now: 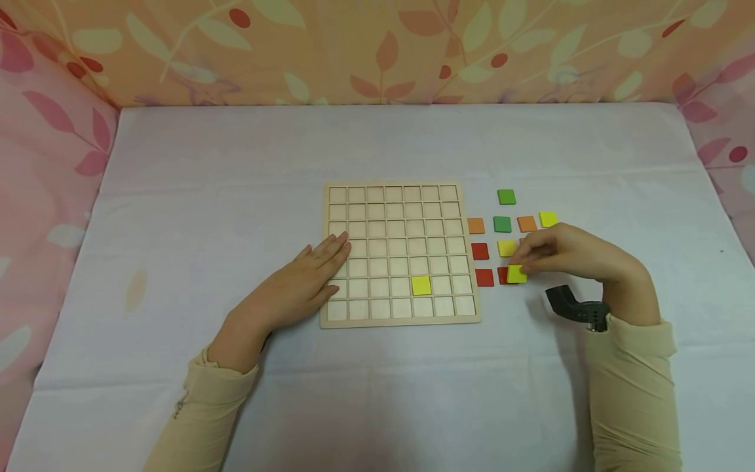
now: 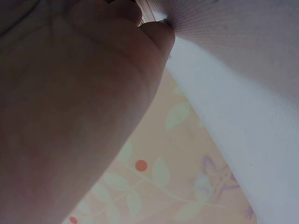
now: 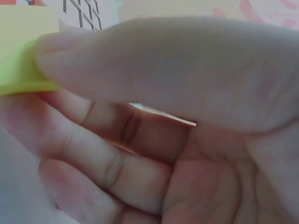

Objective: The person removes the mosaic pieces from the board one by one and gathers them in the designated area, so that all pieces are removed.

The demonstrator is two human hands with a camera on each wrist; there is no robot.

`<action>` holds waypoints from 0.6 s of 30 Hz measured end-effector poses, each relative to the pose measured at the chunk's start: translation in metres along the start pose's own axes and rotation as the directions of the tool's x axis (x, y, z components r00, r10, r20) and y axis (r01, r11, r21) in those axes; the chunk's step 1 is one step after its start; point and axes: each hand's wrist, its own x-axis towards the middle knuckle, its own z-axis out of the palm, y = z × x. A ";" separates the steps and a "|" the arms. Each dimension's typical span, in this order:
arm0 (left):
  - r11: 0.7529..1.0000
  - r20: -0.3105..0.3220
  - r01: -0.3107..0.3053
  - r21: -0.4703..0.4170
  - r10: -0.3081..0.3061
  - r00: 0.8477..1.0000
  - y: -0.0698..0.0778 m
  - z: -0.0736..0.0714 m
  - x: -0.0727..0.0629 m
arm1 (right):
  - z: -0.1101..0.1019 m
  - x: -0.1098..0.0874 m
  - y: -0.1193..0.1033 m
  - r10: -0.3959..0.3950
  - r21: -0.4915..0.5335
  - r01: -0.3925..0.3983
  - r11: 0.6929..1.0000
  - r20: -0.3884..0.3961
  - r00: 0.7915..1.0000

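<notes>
A wooden grid board (image 1: 389, 322) lies on the white table, one yellow tile (image 1: 421, 285) set in a cell of its second row from the front. With fingers straight, my left hand (image 1: 303, 282) rests on the board's left edge. My right hand (image 1: 566, 252) pinches another yellow tile (image 1: 516, 274) between thumb and fingers, right of the board. In the right wrist view the thumb presses the face of this tile (image 3: 25, 51). From above, the pinched tile partly covers a red tile (image 1: 503, 275). The left wrist view shows mostly palm, with the board's edge just past the fingers.
Loose tiles lie right of the board: green ones (image 1: 506, 196), orange ones (image 1: 527, 223), red ones (image 1: 480, 251) and yellow ones (image 1: 548, 219). A black wrist camera (image 1: 575, 307) juts from the right sleeve. Patterned cloth (image 1: 377, 52) stands behind the table and along both sides.
</notes>
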 end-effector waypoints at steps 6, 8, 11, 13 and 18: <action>1.000 0.000 -0.002 0.002 0.002 1.000 0.000 0.000 0.000 | -0.004 -0.004 0.002 0.054 -0.053 -0.054 0.997 -0.005 0.999; 1.000 0.000 0.000 0.004 0.000 1.000 0.000 0.000 0.000 | -0.005 -0.005 0.003 0.062 -0.058 -0.062 0.996 -0.003 0.998; 1.000 0.001 0.004 0.004 -0.004 1.000 0.001 -0.001 0.000 | -0.007 -0.007 0.004 0.083 -0.057 -0.083 0.995 -0.004 0.997; 1.000 0.002 0.006 0.002 -0.006 1.000 0.001 -0.001 0.000 | -0.008 -0.008 0.006 0.100 -0.056 -0.100 0.993 -0.006 0.995; 1.000 0.001 0.006 0.001 -0.006 1.000 0.001 -0.001 0.000 | -0.010 -0.010 0.010 0.128 -0.067 -0.129 0.989 -0.017 0.992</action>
